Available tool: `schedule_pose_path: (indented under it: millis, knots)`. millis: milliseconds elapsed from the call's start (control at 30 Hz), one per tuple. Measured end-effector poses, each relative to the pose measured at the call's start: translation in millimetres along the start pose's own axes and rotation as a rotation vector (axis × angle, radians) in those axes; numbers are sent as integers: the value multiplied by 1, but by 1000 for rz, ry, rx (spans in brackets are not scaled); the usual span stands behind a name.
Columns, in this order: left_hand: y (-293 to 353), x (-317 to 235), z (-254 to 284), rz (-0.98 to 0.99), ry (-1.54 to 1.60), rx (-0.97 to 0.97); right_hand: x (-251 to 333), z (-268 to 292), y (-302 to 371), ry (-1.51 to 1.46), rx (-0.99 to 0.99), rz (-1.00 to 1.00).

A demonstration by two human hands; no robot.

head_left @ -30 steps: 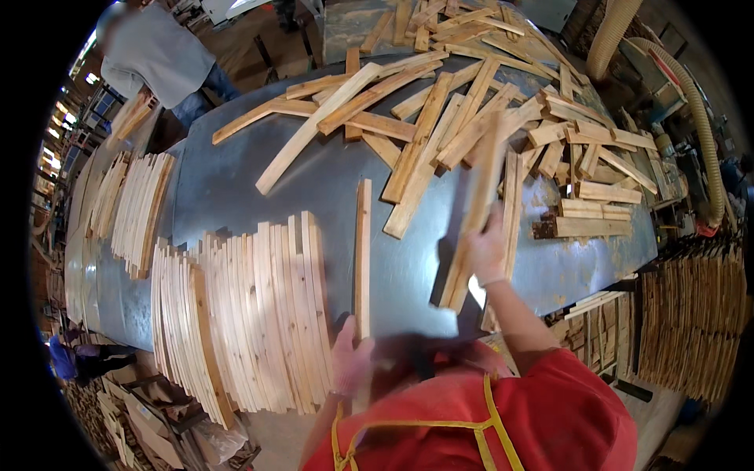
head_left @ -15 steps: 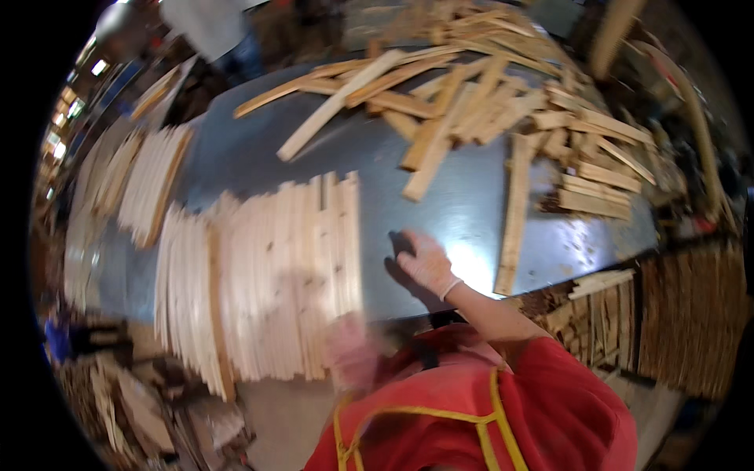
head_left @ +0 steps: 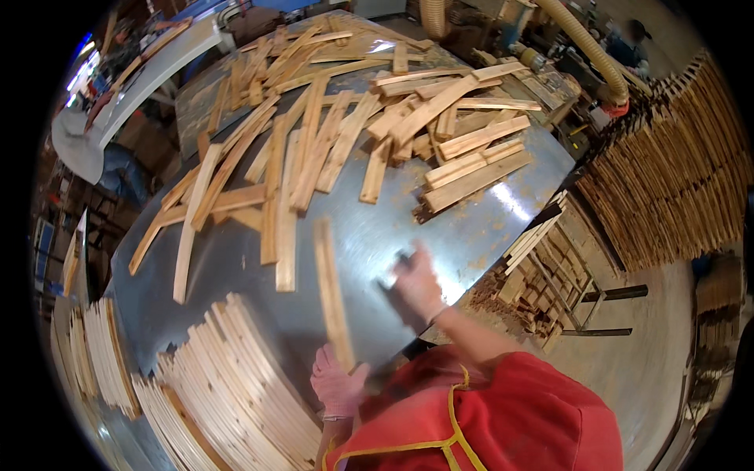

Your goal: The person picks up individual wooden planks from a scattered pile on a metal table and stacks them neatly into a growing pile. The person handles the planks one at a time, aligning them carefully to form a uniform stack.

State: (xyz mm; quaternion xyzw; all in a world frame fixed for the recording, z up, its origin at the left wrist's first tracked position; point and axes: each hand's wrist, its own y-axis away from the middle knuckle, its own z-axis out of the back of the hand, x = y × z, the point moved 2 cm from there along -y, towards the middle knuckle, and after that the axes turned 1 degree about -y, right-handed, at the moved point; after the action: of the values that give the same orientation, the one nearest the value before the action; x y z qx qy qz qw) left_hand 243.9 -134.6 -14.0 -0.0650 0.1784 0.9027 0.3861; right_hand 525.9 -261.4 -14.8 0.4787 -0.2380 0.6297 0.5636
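My left hand [head_left: 338, 381], in a pale pink glove, is at the table's near edge. The near end of a light wooden strip [head_left: 331, 290] lies between its thumb and fingers. The strip points away from me over the metal tabletop and is slightly blurred. To the right, my gloved right hand [head_left: 419, 282] is over the shiny tabletop [head_left: 369, 235], fingers stretched out and smeared by motion, with nothing visible in them. Left of my left hand, a row of pale strips [head_left: 236, 377] lies side by side.
A loose heap of wooden strips [head_left: 314, 149] covers the far part of the table. Shorter pieces [head_left: 479, 173] lie at its right. Beyond the right edge are a metal rack [head_left: 581, 290] of offcuts and a tall wood stack [head_left: 667, 173]. A hose [head_left: 589, 47] curves behind.
The view has swung to the right, so the row of pale strips now sits lower left. My left hand has come from beside that row to a single strip. My right hand remains over the tabletop.
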Motion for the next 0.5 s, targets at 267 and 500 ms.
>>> schedule_pose_path:
  millis: [267,500]
  knots:
    - [-61,-35,3,213,177,147,-107,191,-301,-683,-609,-13]
    - [42,23,-8,183,260,-164,-38,109,-140,-137,110,397]
